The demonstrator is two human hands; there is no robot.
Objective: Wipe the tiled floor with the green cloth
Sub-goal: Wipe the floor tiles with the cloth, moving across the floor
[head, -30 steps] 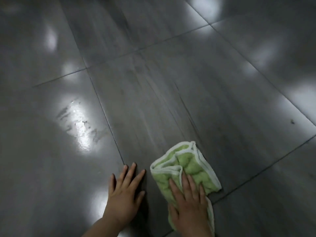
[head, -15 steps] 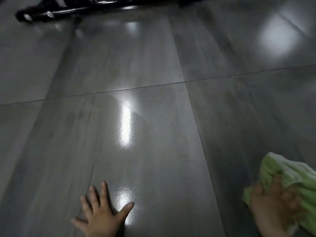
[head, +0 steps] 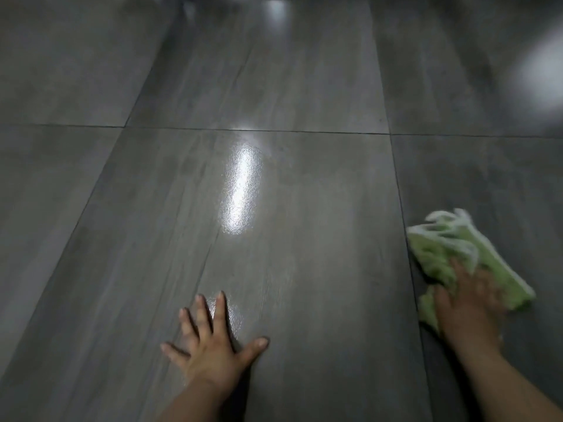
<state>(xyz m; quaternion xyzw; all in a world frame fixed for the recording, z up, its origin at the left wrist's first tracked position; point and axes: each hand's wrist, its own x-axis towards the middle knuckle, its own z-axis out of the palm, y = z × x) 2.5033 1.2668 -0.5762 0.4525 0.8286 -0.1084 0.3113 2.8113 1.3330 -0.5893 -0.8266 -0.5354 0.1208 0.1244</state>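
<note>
Looking down through the head camera, I see the tiled floor (head: 304, 239), large grey glossy tiles split by thin dark grout lines. I take the grout line (head: 402, 214) that runs away from me on the right as my landmark. Left of it, on the big central tile, my left hand (head: 213, 348) lies flat, palm down, fingers (head: 202, 315) fanned wide and thumb stretched toward the line; it grips nothing. Beyond those fingertips, still left of the line, a long bright streak of reflected light (head: 242, 190) lies on the tile, and a smaller gleam sits just beside the index finger.

Right of the landmark line, on the neighbouring tile, lies the green cloth (head: 441, 248), crumpled, pale green with a whitish edging, its near-left corner reaching about to the line. My right hand (head: 466, 303) is laid on the cloth's nearer part, palm down, pressing it to the floor. That hand and the cloth are smeared by motion blur, so I cannot tell whether the fingers are spread flat on the fabric or curled into it. Both forearms enter from the bottom edge, one on either side of the line. A crosswise grout line meets the landmark line farther away, and a soft white glare (head: 536, 74) shows on the tiles far to the right of it.
</note>
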